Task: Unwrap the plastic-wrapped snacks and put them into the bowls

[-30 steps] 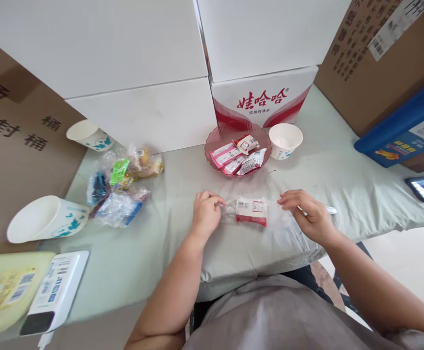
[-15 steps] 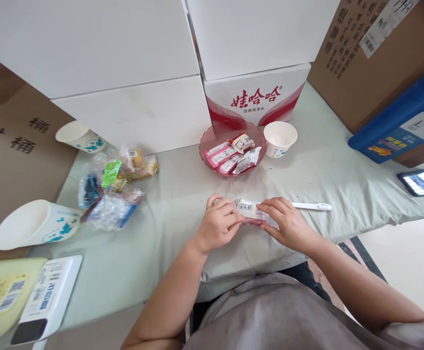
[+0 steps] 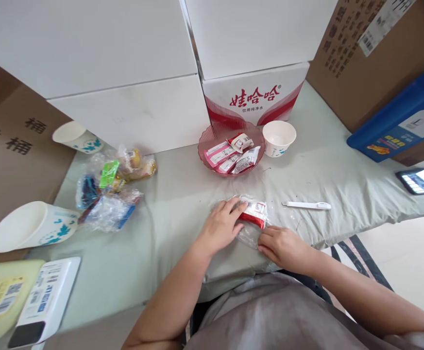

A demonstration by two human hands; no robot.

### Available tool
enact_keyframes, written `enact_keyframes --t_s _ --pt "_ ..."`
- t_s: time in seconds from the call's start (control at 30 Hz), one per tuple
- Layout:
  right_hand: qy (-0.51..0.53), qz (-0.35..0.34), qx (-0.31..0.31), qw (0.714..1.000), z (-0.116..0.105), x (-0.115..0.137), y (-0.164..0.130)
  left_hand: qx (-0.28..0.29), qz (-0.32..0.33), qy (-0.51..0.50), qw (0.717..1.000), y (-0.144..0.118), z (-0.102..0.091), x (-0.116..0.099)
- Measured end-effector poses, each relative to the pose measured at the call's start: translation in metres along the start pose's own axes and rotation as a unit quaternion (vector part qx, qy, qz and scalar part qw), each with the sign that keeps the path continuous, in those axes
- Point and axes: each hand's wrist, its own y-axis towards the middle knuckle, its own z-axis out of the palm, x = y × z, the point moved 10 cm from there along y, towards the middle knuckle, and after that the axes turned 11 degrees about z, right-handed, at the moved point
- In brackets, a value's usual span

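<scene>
A red and white snack packet [image 3: 255,213] lies inside a clear plastic bag [image 3: 250,233] on the pale green cloth [image 3: 182,204]. My left hand [image 3: 222,225] rests flat on the bag's left part, fingers touching the packet. My right hand [image 3: 282,247] pinches the bag's near edge just below the packet. A white pen-shaped tool [image 3: 307,205] lies on the cloth to the right of the packet.
A pink glass dish [image 3: 212,138] holds several packets, with a paper cup [image 3: 279,138] beside it. Wrapped snacks [image 3: 110,194] and two tipped cups [image 3: 29,232] lie at left. White and brown boxes stand behind; a phone [image 3: 423,180] sits at right.
My hands brought the bag's two ends together over the packet, then lowered it to the cloth. The right hand slid toward me to the bag's near edge.
</scene>
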Motion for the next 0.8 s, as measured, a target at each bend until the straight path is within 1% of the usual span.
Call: enact_keyframes --t_s 0.07,0.13,0.2,0.23,0.27,0.37,0.43,0.5,0.57,0.6,0.67,0.73,0.8 --pt "0.017 0.03 -0.049 0.998 -0.011 -0.012 0.002 0.008 -0.023 0.01 1.0 0.0 0.006 0.006" --pt "0.025 0.06 -0.123 0.99 -0.027 -0.025 0.003 -0.004 -0.026 0.001 1.0 0.0 0.007 0.009" --pt "0.021 0.064 -0.181 0.981 -0.039 -0.031 0.006 -0.024 -0.017 -0.019 0.999 0.0 0.007 0.009" --pt "0.014 0.055 -0.194 0.979 -0.041 -0.031 0.009 -0.032 -0.011 -0.031 0.999 0.0 0.007 0.008" --pt "0.007 0.042 -0.192 0.98 -0.041 -0.029 0.014 -0.04 -0.004 -0.042 0.998 0.0 0.007 0.007" --pt "-0.006 0.015 -0.148 0.989 -0.032 -0.026 0.031 -0.062 0.001 -0.059 0.996 -0.001 0.002 0.006" --pt "0.012 0.015 -0.12 0.993 -0.03 -0.029 0.038 -0.064 -0.019 -0.053 0.996 -0.002 0.001 0.009" --pt "0.074 0.02 -0.104 0.992 -0.038 -0.035 0.041 -0.063 -0.058 -0.043 0.995 -0.005 0.001 0.018" --pt "0.157 0.024 -0.11 0.981 -0.057 -0.041 0.04 -0.067 -0.093 -0.037 0.993 -0.008 0.0 0.026" --pt "0.191 0.025 -0.128 0.973 -0.07 -0.043 0.04 -0.068 -0.103 -0.037 0.992 -0.009 0.0 0.029" --pt "0.218 0.032 -0.198 0.955 -0.103 -0.046 0.041 -0.062 -0.112 -0.04 0.991 -0.011 0.002 0.032" --pt "0.186 0.038 -0.291 0.938 -0.137 -0.046 0.048 -0.054 -0.113 -0.045 0.991 -0.011 0.005 0.033" --pt "0.109 0.032 -0.364 0.925 -0.166 -0.041 0.064 -0.05 -0.11 -0.05 0.991 -0.01 0.006 0.034"
